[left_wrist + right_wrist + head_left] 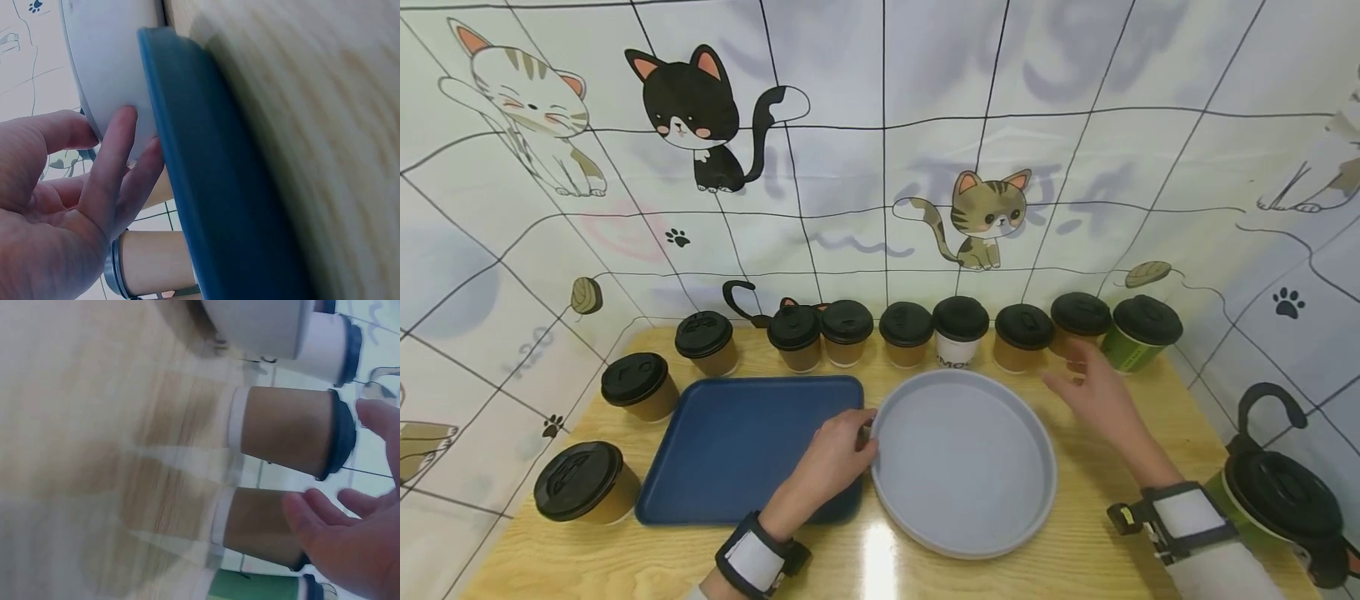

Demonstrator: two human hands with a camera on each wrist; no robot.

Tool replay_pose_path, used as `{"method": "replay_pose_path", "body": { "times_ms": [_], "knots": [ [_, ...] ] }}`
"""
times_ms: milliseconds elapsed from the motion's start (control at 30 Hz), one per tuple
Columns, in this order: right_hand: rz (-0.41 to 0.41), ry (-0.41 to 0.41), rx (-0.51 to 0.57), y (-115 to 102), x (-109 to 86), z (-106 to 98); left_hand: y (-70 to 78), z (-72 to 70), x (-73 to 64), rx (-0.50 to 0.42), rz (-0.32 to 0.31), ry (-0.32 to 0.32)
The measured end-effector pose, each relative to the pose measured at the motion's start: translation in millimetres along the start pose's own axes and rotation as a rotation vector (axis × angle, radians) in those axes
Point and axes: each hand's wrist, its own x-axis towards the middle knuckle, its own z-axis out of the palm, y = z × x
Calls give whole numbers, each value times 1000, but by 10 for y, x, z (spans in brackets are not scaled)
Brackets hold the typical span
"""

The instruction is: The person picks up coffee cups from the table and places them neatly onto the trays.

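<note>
A round grey tray (966,462) lies on the wooden table, its left rim held between the thumb and fingers of my left hand (832,454). In the left wrist view, fingers (119,134) press on the tray's outer side, beside the blue tray's edge (169,125). My right hand (1093,387) reaches to the back row with fingers apart. It overlaps a brown paper cup (1080,315) with a black lid. Another brown cup (284,428) stands beside it, the thumb close to its lid in the right wrist view.
Left of the round tray lies a rectangular blue tray (737,450). Several black-lidded cups line the back and left, among them a white cup (958,333) and a green cup (1138,337). Another green cup (1273,500) stands at the right front. A cat-print cloth (850,167) hangs behind.
</note>
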Motion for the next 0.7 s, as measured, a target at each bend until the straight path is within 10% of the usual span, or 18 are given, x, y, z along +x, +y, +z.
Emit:
{"method": "replay_pose_path", "body": {
  "times_ms": [500, 700],
  "knots": [
    [118, 15, 199, 9, 465, 319, -30, 21, -9, 11, 0, 13],
    [44, 86, 238, 69, 536, 453, -30, 25, -2, -4, 10, 18]
  ]
}}
